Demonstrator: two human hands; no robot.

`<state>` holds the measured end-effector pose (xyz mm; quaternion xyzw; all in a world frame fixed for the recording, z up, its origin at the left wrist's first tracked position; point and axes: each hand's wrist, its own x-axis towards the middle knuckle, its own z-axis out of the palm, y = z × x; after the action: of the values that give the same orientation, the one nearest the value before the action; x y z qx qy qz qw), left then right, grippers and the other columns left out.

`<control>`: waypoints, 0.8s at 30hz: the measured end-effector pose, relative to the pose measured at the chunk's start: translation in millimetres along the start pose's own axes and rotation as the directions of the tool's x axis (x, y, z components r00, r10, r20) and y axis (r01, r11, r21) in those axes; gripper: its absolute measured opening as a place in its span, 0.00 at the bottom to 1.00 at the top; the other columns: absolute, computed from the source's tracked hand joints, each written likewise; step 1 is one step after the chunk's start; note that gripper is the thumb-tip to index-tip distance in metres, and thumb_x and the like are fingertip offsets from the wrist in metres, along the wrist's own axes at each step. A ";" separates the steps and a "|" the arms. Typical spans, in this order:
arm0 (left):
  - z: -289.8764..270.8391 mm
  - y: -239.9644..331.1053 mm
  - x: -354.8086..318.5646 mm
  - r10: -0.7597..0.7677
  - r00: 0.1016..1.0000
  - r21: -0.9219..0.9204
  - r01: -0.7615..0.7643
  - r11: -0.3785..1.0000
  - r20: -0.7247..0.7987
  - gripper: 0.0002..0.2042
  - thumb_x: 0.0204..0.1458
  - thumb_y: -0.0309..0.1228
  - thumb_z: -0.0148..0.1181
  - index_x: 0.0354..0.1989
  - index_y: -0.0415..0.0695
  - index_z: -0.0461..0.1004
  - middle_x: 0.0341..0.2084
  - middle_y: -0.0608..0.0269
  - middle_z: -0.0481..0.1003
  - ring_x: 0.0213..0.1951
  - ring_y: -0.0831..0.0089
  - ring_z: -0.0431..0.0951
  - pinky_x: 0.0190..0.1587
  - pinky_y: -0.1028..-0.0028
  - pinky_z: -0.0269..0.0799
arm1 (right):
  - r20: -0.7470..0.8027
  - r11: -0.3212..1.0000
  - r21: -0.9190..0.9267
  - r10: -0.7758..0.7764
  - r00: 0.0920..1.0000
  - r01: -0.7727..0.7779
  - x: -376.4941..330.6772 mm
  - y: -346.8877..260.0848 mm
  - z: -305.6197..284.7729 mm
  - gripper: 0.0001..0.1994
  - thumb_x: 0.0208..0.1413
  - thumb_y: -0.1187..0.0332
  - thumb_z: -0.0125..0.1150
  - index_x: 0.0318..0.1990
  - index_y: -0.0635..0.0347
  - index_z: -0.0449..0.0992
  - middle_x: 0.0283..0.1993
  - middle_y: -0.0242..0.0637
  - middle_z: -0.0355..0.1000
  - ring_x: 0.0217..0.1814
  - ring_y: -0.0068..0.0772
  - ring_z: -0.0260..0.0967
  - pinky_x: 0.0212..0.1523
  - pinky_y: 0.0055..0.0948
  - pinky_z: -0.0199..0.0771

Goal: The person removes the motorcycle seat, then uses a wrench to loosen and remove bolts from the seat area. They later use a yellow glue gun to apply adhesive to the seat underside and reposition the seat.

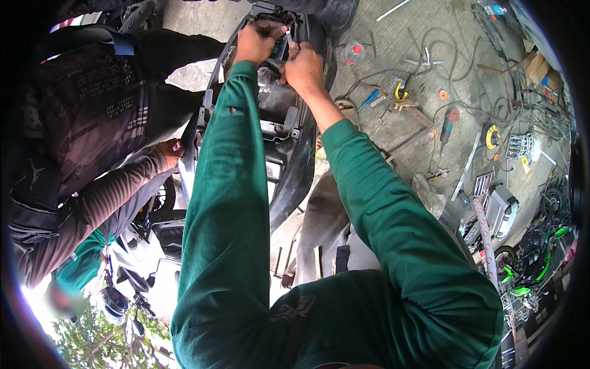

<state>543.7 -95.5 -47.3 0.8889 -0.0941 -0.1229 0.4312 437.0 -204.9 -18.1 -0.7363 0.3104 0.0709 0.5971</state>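
Note:
In front of me is a black motorcycle (289, 178) with its seat off and the frame and inner parts showing. Both my hands reach into the opening at its far end. My left hand (255, 45) is closed over the left side of this opening, its fingertips pinched by the wiring; what they hold is too small to make out. My right hand (303, 67) is curled on the right side, gripping a small silver, rod-like tool (289, 35) that points up between the hands. The tool's far end and the part it meets cannot be made out.
A person in dark clothing (92, 104) stands close on the left, one hand (171, 154) near the motorcycle's side. On the concrete floor at right lie a clear bottle (354, 54), cables, a yellow disc-shaped tool (492, 136) and a silver case (501, 212). Beyond stands a green-black motorcycle (534, 267).

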 end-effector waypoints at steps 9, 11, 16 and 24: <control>-1.1 6.5 17.7 0.168 0.981 0.248 -0.186 0.951 0.092 0.09 0.52 0.34 0.71 0.40 0.47 0.86 0.35 0.55 0.85 0.41 0.57 0.86 0.48 0.62 0.79 | 0.012 0.988 -0.087 0.131 0.991 -0.129 22.2 -6.8 23.4 0.13 0.54 0.68 0.59 0.37 0.70 0.84 0.45 0.64 0.78 0.51 0.60 0.79 0.54 0.45 0.80; -1.5 7.2 20.2 0.111 0.985 0.174 -0.134 0.976 0.135 0.08 0.52 0.33 0.71 0.39 0.48 0.86 0.35 0.53 0.85 0.41 0.54 0.85 0.48 0.61 0.79 | 0.140 0.920 -0.392 0.047 0.989 0.012 34.4 -4.0 -5.4 0.15 0.57 0.62 0.61 0.41 0.64 0.85 0.49 0.58 0.79 0.54 0.60 0.78 0.55 0.47 0.79; 6.7 4.4 13.2 0.186 0.980 0.291 -0.196 0.936 0.064 0.06 0.53 0.33 0.70 0.35 0.45 0.86 0.34 0.52 0.84 0.40 0.55 0.86 0.47 0.62 0.79 | 0.325 0.552 -0.757 -0.146 0.934 0.350 110.2 -9.0 -69.4 0.27 0.69 0.43 0.47 0.50 0.57 0.83 0.52 0.53 0.79 0.57 0.58 0.76 0.58 0.51 0.75; 14.4 -17.9 -9.3 -0.005 0.997 -0.330 -0.020 0.944 -0.073 0.17 0.62 0.41 0.67 0.49 0.40 0.83 0.38 0.66 0.83 0.38 0.79 0.78 0.39 0.76 0.75 | 0.099 0.727 -0.562 -0.413 0.905 0.393 76.5 19.4 -67.4 0.21 0.70 0.53 0.49 0.42 0.61 0.80 0.37 0.57 0.79 0.44 0.65 0.76 0.49 0.56 0.75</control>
<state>531.7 -92.7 -68.8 0.8076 -0.0597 -0.1027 0.5776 469.6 -297.5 -52.0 -0.9310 0.1174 0.0170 0.3451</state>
